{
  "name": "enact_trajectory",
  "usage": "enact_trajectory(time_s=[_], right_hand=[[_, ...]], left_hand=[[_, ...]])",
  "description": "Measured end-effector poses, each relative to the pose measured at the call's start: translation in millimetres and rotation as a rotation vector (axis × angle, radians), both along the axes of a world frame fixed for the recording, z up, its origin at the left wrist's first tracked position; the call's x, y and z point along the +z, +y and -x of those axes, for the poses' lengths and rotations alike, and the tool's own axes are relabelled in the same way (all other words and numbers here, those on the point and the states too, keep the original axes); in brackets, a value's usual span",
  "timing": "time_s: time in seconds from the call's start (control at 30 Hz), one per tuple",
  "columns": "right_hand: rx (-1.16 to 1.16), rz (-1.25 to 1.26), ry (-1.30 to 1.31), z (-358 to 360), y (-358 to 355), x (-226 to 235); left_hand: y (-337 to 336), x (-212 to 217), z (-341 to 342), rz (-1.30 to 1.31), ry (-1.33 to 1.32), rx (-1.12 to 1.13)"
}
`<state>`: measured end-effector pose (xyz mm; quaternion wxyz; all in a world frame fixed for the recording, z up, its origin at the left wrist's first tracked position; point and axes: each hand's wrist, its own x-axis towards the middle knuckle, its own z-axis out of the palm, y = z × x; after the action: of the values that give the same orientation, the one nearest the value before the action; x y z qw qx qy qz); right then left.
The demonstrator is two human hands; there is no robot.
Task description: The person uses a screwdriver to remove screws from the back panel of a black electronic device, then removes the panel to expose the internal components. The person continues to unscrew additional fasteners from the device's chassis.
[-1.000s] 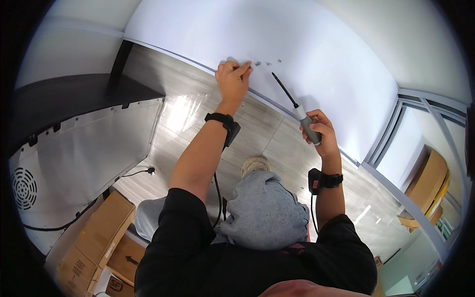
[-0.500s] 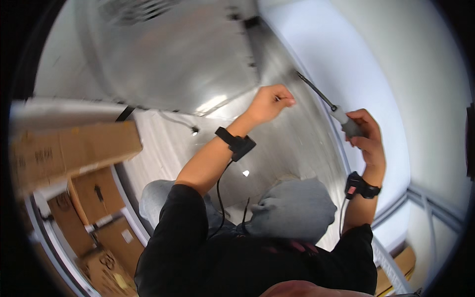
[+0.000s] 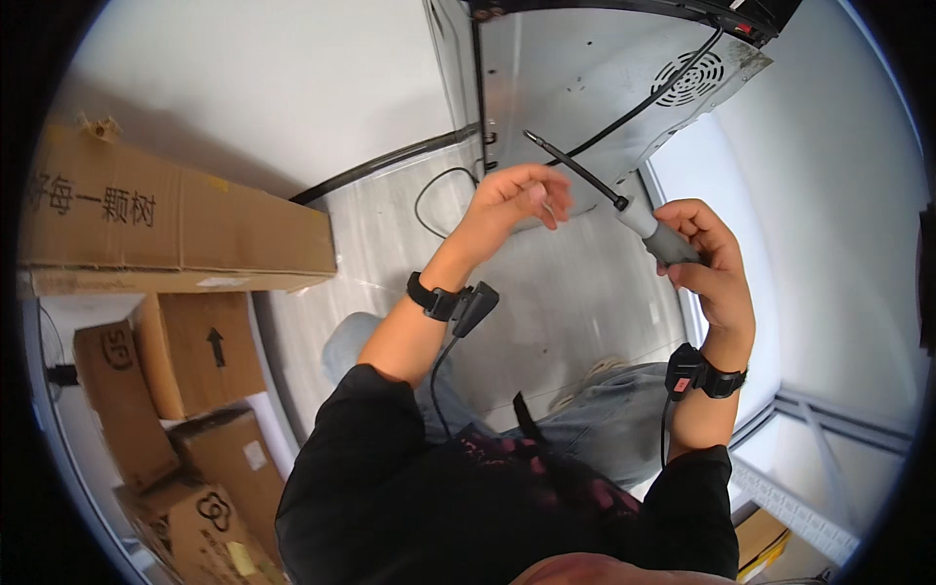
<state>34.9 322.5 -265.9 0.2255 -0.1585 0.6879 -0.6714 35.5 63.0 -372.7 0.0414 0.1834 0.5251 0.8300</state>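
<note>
Head view shows black cable behind screwdriver, cartons at left.

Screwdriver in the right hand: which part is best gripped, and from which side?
Probably best by the thick grey handle, coming from the person's right, where the right hand holds it. The handle is far broader than the slim dark shaft, which slants forward and left, so its tip points away from that hand.
</note>
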Motion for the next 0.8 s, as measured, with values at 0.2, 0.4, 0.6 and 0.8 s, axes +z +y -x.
enact_trajectory(time_s=[0.2,0.4,0.6,0.8], right_hand=[[-0.264,0.083,-0.135,-53,-51,-30],[-0.328,0.139,-0.158,-79,-82,-39],[-0.340,0.285,-0.245,-85,-91,-48],[-0.401,0.328,-0.285,-88,-99,-54]], left_hand=[[-29,23,3,-0.063,-0.080,0.008],[-30,11,14,-0.030,-0.085,0.129],[-30,7,18,-0.092,-0.037,0.166],[-31,5,20,-0.095,-0.034,0.159]])
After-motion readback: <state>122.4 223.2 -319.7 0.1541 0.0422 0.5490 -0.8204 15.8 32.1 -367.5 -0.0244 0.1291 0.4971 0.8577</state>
